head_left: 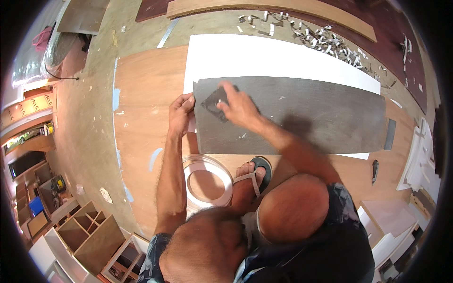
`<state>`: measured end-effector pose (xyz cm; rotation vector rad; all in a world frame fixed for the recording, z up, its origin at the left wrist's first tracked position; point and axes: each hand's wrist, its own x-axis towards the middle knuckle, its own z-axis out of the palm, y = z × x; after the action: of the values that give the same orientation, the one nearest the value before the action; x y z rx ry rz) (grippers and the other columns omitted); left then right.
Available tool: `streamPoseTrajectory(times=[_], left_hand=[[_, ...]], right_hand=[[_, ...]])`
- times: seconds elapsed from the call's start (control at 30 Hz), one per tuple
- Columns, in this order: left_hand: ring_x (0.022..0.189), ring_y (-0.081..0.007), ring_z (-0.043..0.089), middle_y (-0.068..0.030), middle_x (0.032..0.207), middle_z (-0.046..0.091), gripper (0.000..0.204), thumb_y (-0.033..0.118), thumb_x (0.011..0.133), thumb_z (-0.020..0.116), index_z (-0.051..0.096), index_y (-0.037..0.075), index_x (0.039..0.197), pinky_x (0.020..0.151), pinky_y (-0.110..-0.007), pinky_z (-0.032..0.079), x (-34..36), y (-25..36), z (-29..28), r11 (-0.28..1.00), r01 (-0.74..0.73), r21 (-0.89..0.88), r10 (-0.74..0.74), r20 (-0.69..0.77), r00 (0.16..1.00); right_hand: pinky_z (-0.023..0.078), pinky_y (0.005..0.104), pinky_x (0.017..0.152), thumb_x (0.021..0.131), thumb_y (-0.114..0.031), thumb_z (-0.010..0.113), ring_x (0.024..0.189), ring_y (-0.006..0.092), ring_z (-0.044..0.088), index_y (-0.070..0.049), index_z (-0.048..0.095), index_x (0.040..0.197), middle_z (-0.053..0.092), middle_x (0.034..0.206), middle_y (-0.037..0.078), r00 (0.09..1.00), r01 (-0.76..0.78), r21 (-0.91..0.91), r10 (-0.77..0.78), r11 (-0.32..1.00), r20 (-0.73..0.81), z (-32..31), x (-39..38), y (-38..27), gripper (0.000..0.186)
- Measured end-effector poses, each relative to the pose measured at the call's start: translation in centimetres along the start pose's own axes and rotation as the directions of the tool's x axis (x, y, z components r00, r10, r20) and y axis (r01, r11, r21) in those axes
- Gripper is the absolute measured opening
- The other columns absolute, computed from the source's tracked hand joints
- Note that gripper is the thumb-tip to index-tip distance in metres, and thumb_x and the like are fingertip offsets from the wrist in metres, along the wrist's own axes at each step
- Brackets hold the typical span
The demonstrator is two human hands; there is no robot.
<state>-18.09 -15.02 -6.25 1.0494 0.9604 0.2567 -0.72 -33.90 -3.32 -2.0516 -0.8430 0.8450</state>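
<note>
A long dark grey sheet (292, 118) lies over a white sheet (236, 54), which shows along its far side and in small parts along the near side. My left hand (181, 112) is closed at the grey sheet's left edge, thumb on top, pinching it. On the grey sheet near that same end, my right hand (238, 107) presses down a dark, flat, squarish piece (211, 101). Its index finger points forward and its thumb is bent inward on the piece. I cannot make out exactly what kind of piece it is.
Beneath lies a brown wooden panel (146, 99). A roll of white edging strip (227, 186) sits by my sandalled foot (246, 177). A utility knife (375, 170) and a grey offcut (390, 134) lie right. Curled trimmings (325, 42) litter the far side; wooden cabinets (89, 226) stand lower left.
</note>
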Motion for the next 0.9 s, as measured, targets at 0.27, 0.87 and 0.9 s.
streamPoseTrajectory(times=[0.27, 0.87, 0.9], left_hand=[[0.08, -0.0122, 0.067, -0.0073, 0.101, 0.075, 0.022, 0.007, 0.111, 0.059, 0.071, -0.005, 0.125, 0.077, -0.028, 0.058, -0.3, 0.5, 0.2, 0.997, 0.046, -0.057, -0.043, 0.052, 0.998], [0.088, -0.0162, 0.074, -0.0121, 0.105, 0.078, 0.023, 0.01, 0.104, 0.073, 0.07, -0.006, 0.12, 0.082, -0.03, 0.062, 0.0, -0.5, 0.1, 0.999, 0.022, 0.048, -0.023, 0.012, 1.0], [0.089, -0.0162, 0.074, -0.0122, 0.105, 0.078, 0.023, 0.01, 0.104, 0.073, 0.07, -0.006, 0.12, 0.081, -0.03, 0.062, 0.1, -0.4, 0.2, 0.999, 0.009, 0.05, -0.01, 0.022, 1.0]], right_hand=[[0.062, 0.05, 0.085, 0.1, -0.017, 0.075, 0.103, 0.0435, 0.074, 0.003, 0.043, 0.144, 0.066, 0.121, 0.035, 0.981, 0.105, -0.013, -0.106, 0.994, -0.162, 1.8, 4.0, -0.4, 0.058], [0.053, 0.0468, 0.11, 0.096, -0.013, 0.079, 0.128, 0.0397, 0.067, -0.002, 0.055, 0.152, 0.064, 0.141, 0.03, 0.884, 0.103, 0.011, -0.087, 0.995, -0.459, -6.9, -6.7, 7.5, 0.062], [0.053, 0.0463, 0.111, 0.098, -0.015, 0.074, 0.122, 0.0355, 0.07, 0.004, 0.05, 0.155, 0.068, 0.135, 0.029, 0.839, 0.159, 0.358, 0.065, 0.92, -0.54, -10.1, -7.0, 9.4, 0.065]])
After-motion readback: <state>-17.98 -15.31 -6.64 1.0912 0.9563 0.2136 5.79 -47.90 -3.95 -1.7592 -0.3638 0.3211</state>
